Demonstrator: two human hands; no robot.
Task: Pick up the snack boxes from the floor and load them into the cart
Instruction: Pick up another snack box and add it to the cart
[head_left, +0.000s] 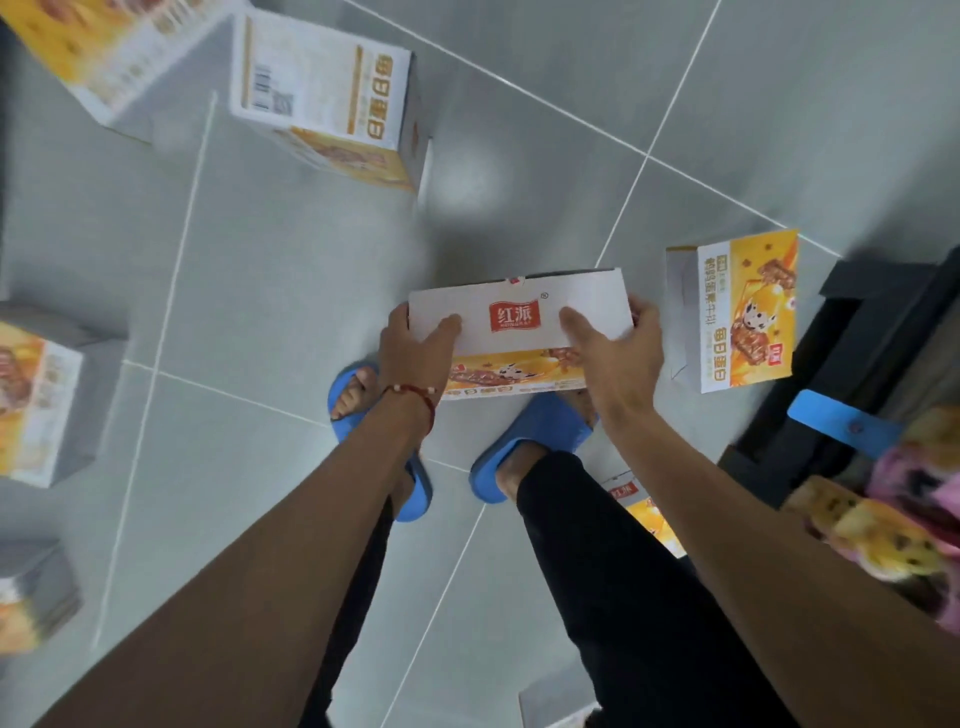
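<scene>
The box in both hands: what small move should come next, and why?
Probably swing the box to the person's right, toward the black cart. The left hand and right hand grip its two ends, it seems lifted above the blue slippers, and the cart's edge lies close on that side.

The held snack box carried a red 红派 logo with a small ® on its white top. The upright snack box and the far snack box each read 每日蛋白; the finer print was blurred.
</scene>
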